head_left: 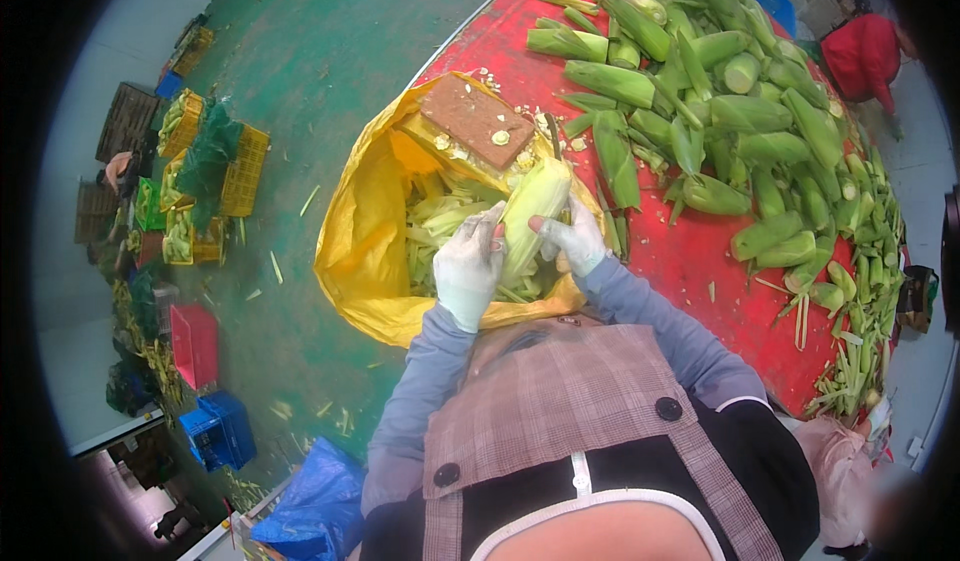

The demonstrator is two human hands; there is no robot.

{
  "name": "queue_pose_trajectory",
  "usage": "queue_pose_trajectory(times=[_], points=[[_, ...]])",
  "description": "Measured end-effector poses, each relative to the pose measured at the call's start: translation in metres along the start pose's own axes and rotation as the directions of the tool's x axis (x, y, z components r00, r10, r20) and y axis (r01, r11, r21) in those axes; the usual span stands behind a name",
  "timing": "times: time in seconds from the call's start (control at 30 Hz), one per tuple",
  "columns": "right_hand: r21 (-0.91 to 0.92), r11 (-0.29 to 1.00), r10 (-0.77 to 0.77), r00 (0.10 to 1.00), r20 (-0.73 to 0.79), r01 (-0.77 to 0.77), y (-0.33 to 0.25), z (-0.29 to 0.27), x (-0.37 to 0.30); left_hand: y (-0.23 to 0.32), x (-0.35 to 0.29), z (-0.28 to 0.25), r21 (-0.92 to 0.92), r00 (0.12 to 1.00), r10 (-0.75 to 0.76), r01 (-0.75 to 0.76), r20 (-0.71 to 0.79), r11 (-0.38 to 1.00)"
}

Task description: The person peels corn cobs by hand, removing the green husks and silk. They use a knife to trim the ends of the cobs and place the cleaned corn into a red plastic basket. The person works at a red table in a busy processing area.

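Observation:
A pale green ear of corn [532, 211], with its inner husk on, stands tilted over an open yellow sack [352, 251]. My left hand [468, 269], in a whitish glove with bare fingertips, grips the ear's left side. On its right side my right hand [575, 237], gloved alike, closes on the ear with thumb and fingers. Stripped husks [440, 223] lie inside the sack below my hands. Just beyond the ear, a reddish-brown block [478, 121] rests at the table edge, with cut corn stubs [500, 137] on and around it.
A large heap of green unhusked corn [745, 121] covers much of the red table [690, 261] to the right. Yellow crates [245, 171], a red bin [194, 345] and a blue crate [218, 431] stand on the green floor at left. A person in red [862, 56] is at far right.

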State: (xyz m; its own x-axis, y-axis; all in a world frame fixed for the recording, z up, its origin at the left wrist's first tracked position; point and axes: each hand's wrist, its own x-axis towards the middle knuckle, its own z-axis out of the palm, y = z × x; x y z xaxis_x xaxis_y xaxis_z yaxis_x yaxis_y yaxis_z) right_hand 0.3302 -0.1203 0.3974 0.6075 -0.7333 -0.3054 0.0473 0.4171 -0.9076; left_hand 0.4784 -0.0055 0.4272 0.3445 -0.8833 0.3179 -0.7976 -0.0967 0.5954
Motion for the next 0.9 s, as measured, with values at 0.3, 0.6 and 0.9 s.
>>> queue_pose_trajectory(times=[0.3,0.6,0.9], points=[[0.056,0.998,0.015,1.0,-0.016,-0.014,0.002,-0.004,0.0,-0.005,0.004,-0.002,-0.14,0.988,-0.126,0.137,0.089,0.981],[0.014,0.996,-0.088,0.991,-0.099,0.09,0.021,0.002,0.007,0.01,0.001,0.001,0.218,0.996,0.036,-0.054,0.086,0.974],[-0.015,0.998,-0.067,0.997,-0.031,0.066,0.02,-0.003,-0.002,-0.015,-0.005,0.007,-0.276,0.964,-0.246,0.264,0.097,0.924]])
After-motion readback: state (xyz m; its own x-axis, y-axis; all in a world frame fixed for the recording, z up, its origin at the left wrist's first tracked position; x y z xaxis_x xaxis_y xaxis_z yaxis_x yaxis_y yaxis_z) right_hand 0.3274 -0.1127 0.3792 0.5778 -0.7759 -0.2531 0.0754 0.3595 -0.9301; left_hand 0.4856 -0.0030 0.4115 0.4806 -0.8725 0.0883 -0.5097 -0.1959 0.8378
